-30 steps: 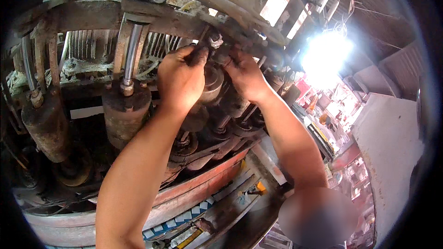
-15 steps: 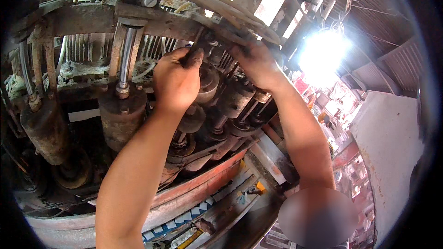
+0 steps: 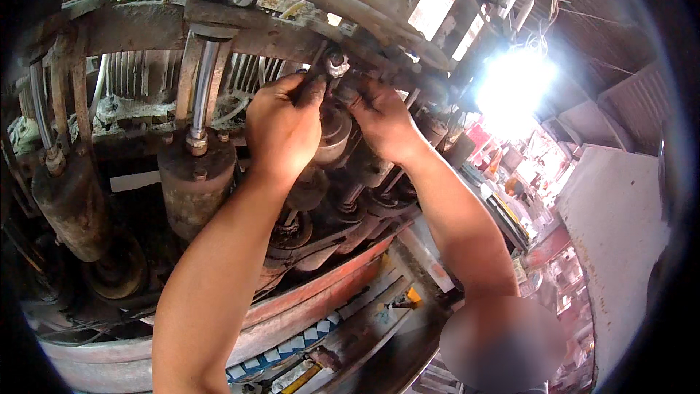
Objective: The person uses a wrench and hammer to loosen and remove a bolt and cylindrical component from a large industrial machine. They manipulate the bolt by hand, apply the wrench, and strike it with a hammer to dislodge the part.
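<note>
The work seems unfinished: a whitish fitting (image 3: 337, 66) sits exposed between the fingertips of the left hand (image 3: 286, 118) and right hand (image 3: 383, 118), both bunched narrow; whether they grip anything, and how much remains, I cannot tell.

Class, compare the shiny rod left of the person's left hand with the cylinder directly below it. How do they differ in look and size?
The rod is slim; the cylinder is much wider. The rod's surface is bright and reflective, whereas the cylinder's is dull, dark and stained. Both are round-sided, and they stand in line, one above the other.
</note>
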Motion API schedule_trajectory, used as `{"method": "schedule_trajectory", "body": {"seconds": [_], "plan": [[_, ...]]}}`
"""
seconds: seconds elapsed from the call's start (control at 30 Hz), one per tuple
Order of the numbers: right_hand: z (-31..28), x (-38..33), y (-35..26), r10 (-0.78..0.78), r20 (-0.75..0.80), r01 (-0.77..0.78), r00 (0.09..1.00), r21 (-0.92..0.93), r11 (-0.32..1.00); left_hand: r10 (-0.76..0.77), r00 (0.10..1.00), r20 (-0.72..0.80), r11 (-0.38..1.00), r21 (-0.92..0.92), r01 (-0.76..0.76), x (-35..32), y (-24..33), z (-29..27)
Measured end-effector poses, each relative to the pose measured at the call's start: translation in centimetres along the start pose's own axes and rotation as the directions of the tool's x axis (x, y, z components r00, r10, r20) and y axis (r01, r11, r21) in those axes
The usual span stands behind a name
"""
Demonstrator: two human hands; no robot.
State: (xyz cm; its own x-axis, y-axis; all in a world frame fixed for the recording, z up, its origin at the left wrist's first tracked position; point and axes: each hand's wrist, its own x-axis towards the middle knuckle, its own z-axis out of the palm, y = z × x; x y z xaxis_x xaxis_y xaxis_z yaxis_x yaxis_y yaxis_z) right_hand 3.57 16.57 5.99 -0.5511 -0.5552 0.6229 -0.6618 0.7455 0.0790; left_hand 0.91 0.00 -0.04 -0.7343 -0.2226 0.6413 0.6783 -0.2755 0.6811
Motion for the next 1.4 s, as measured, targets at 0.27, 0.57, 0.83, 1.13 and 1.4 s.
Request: {"method": "schedule_trajectory", "body": {"seconds": [0.27,0.57,0.83,1.13,1.4], "plan": [[-2.9,0.3,-2.9,0.215,0.083,-0.222,0.973,0.081,0.972,-0.025,0.999,-0.046,1.0,0.016,0.026,-0.1,-0.2,0.2],[-3.5,0.4,-4.4,0.218,0.017,-0.218,0.976,0.023,0.976,0.076,0.994,-0.083,0.993,0.097,-0.068,0.2,-2.0,-0.1],[-4.4,2.2,-3.0,-0.13,-0.129,0.081,0.983,-0.329,0.941,0.062,0.998,-0.033,0.995,0.076,-0.059,0.2,-1.6,0.1],[-2.1,1.1,-2.0,0.122,-0.076,-0.132,0.99,-0.139,0.981,-0.003,0.999,-0.032,1.0,0.003,0.003,-0.1,-0.6,0.2],[-0.4,-1.1,-1.0,0.122,-0.037,-0.122,0.992,-0.008,0.992,0.035,0.999,-0.039,0.994,0.108,-0.031,-0.2,0.1,0.0]]}}
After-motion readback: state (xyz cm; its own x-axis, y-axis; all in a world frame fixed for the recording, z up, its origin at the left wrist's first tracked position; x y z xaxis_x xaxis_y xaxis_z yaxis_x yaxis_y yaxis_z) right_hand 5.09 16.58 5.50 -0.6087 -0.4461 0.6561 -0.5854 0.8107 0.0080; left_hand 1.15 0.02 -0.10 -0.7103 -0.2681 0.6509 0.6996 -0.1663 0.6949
